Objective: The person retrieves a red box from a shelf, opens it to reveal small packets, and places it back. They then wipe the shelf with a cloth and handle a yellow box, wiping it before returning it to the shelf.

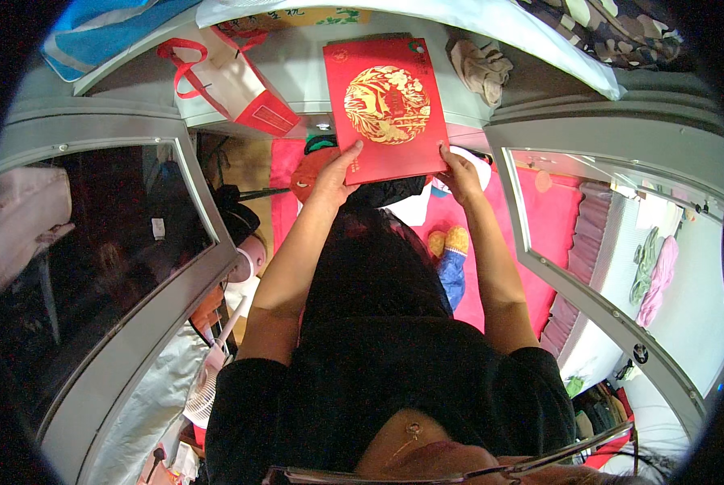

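Note:
A flat red gift box [392, 109] with a round gold floral design and some gold writing spans both hands at the front of a cabinet shelf. My left hand [339, 173] grips its lower left corner, thumb on top. At the lower right corner, my right hand [460, 174] holds it the same way, its thumb at the edge. Fingers underneath are hidden. Left of the box, a red and white paper gift bag [234, 91] with red handles lies tilted on the shelf. A crumpled beige cloth [481, 70] sits to the right of the box.
Open glass-paned cabinet doors flank me, the left door [198, 182] and the right door [513, 200]. Camouflage fabric [616, 30] and a blue bag [107, 36] are above. A white fan [203, 388] stands lower left. Below are a pink-red floor mat [422, 224] and dark clothing.

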{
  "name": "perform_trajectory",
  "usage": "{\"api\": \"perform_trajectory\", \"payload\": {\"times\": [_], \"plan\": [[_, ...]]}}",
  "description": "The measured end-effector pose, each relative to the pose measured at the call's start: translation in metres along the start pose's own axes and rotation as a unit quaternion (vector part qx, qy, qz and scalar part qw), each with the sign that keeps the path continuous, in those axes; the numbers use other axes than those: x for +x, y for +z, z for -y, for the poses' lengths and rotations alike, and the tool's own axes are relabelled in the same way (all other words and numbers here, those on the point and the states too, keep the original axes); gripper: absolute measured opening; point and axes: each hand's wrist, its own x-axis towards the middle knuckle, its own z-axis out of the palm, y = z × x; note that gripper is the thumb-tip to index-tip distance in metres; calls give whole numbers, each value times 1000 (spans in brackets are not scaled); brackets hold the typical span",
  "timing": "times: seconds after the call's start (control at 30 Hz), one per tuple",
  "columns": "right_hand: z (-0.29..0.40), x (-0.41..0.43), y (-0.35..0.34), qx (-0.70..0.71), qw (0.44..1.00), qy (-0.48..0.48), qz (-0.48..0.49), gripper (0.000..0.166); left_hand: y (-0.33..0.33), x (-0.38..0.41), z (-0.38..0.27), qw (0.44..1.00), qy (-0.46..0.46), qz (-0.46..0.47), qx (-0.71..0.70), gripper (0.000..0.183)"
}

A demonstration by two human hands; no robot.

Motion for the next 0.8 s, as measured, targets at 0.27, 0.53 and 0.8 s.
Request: {"api": "perform_trajectory", "payload": {"times": [0.27, 0.53, 0.8], "plan": [[15, -1, 5, -74, 995, 56, 39, 61, -23, 27, 4, 998, 56, 29, 23, 46], [27, 57, 32, -248, 959, -137, 6, 71, -25, 26, 1, 998, 25, 54, 19, 42], [21, 10, 19, -226, 963, -144, 4, 58, -17, -29, -4, 992, 17, 109, 54, 52]]}}
